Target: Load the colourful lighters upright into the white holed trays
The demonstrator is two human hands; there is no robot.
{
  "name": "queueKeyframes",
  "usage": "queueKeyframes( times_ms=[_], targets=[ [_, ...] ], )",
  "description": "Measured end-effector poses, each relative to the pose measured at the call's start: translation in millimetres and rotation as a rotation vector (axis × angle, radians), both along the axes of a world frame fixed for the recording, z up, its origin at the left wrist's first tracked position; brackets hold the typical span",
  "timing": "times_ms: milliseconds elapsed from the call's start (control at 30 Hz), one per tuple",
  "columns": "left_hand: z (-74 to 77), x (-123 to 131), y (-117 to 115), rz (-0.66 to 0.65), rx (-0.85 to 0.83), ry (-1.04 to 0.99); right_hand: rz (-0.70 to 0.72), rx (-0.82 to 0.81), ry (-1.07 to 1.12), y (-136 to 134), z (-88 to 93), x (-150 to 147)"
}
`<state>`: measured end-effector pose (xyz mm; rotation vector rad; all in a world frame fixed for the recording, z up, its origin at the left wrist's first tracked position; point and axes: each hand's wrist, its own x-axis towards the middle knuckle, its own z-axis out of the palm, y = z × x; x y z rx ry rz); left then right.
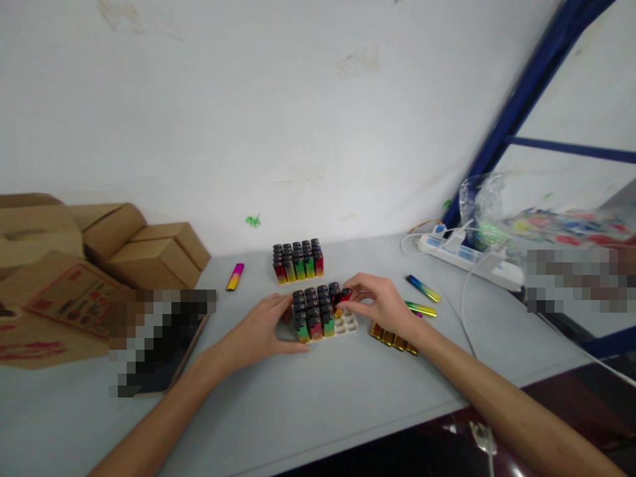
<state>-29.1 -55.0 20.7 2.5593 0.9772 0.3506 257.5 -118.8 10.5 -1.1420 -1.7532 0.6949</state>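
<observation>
A white tray (352, 324) with small square pockets stands in the middle of the table, filled with several upright lighters (314, 324) except for some bare pockets at its right front. My left hand (268, 326) grips the tray's left side, thumb at the front corner and fingers behind. Over the tray's right part, my right hand (380, 298) pinches a red-and-yellow lighter (344, 299) with a black top; its lower end is at the pockets, and I cannot tell if it is seated. Near my right wrist lie several shiny gold lighter cases (392, 336).
Behind the tray stands another block of upright lighters (298, 262). A pink-and-yellow case (235, 277) lies at left, a blue-and-gold one (423, 288) at right. Cardboard boxes (149, 265) and a dark tablet-like device (166, 348) are left; a power strip (470, 260) with cables is right.
</observation>
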Motion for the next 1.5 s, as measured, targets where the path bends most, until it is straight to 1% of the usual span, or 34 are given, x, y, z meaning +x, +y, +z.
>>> queueKeyframes(
  times_ms=[100, 200, 267, 333, 433, 500, 567, 633, 700, 833, 933, 1033, 1233, 1400, 1500],
  targets=[
    [-1.4, 0, 0, -0.001, 0.003, 0.004, 0.018, 0.080, -0.114, 2, 4.5, 5],
    [-2.2, 0, 0, 0.002, 0.006, 0.001, 0.056, 0.104, -0.184, 3, 9.0, 5],
    [-2.2, 0, 0, 0.003, 0.006, -0.003, 0.083, 0.093, -0.195, 2, 10.4, 3],
    [-2.1, 1, 0, 0.004, 0.002, -0.004, 0.080, 0.056, -0.178, 0, 10.3, -2],
    [-2.4, 0, 0, 0.009, -0.006, 0.006, 0.015, -0.024, -0.122, -2, 8.2, -8],
    [-3.0, 0, 1, 0.009, -0.004, 0.012, -0.007, -0.041, -0.113, -2, 7.4, -9],
    [-3.5, 0, 2, 0.006, 0.002, 0.011, 0.027, -0.030, -0.148, -2, 8.6, -7],
    [-3.7, 0, 2, 0.010, 0.004, 0.010, 0.100, -0.027, -0.209, -1, 12.6, 0],
    [-3.7, 0, 3, 0.020, -0.001, 0.010, 0.121, -0.033, -0.258, 0, 18.5, 12],
    [-4.4, 0, 3, 0.028, -0.002, 0.009, -0.010, -0.041, -0.357, -2, 27.4, 47],
    [-6.2, -1, 4, 0.025, 0.002, -0.004, -0.018, -0.144, -0.505, -5, 26.7, 72],
    [-7.5, -1, 5, 0.021, -0.001, 0.000, -0.001, -0.234, -0.528, -8, 23.1, 87],
    [-8.0, -1, 5, 0.006, 0.004, 0.006, 0.056, -0.311, -0.452, -7, 22.0, 90],
    [-7.1, -1, 5, 0.001, 0.002, 0.018, 0.080, -0.300, -0.450, -3, 19.0, 86],
    [-5.3, 0, 4, 0.013, -0.003, 0.010, 0.062, -0.311, -0.438, -1, 16.2, 84]
  ],
)
